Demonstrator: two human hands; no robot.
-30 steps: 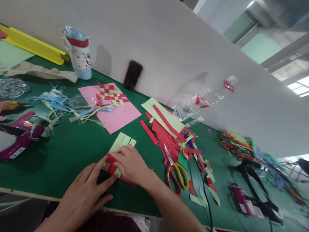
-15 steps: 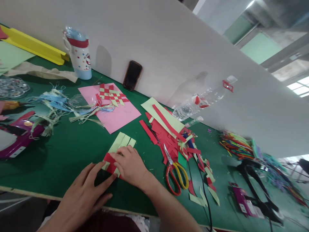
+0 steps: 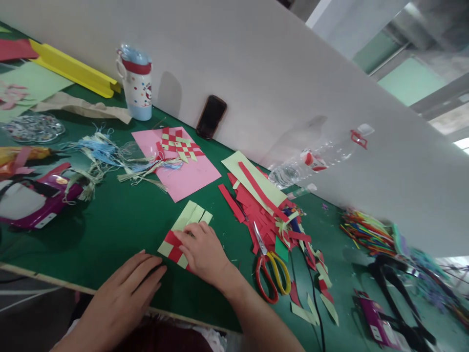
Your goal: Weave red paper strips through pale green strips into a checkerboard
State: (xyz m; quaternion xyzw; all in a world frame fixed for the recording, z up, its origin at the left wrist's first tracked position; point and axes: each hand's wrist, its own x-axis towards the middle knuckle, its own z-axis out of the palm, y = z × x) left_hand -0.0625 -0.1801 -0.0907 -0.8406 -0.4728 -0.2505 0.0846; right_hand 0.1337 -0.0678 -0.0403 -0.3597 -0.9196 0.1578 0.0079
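Note:
A half-woven mat of pale green and red paper strips (image 3: 182, 230) lies on the green table (image 3: 120, 225) near its front edge. My right hand (image 3: 205, 254) rests on the mat's right side, fingers bent and pressing the strips down. My left hand (image 3: 126, 288) lies flat on the table just left of the mat, fingers stretched out and holding nothing. Loose red and green strips (image 3: 262, 208) are heaped to the right, with red-and-yellow scissors (image 3: 269, 266) beside them.
A finished woven piece sits on pink paper (image 3: 183, 168). Behind it stand a white bottle (image 3: 137, 83), a phone (image 3: 211, 116) against the white wall and a clear plastic bottle (image 3: 311, 159). Thread bundles (image 3: 106, 159) and a purple tool (image 3: 34, 200) lie left; coloured sticks (image 3: 366, 230) right.
My left hand has drawn back off the mat toward the table edge. The right hand stays pressed on the strips. The view has shifted slightly to the left.

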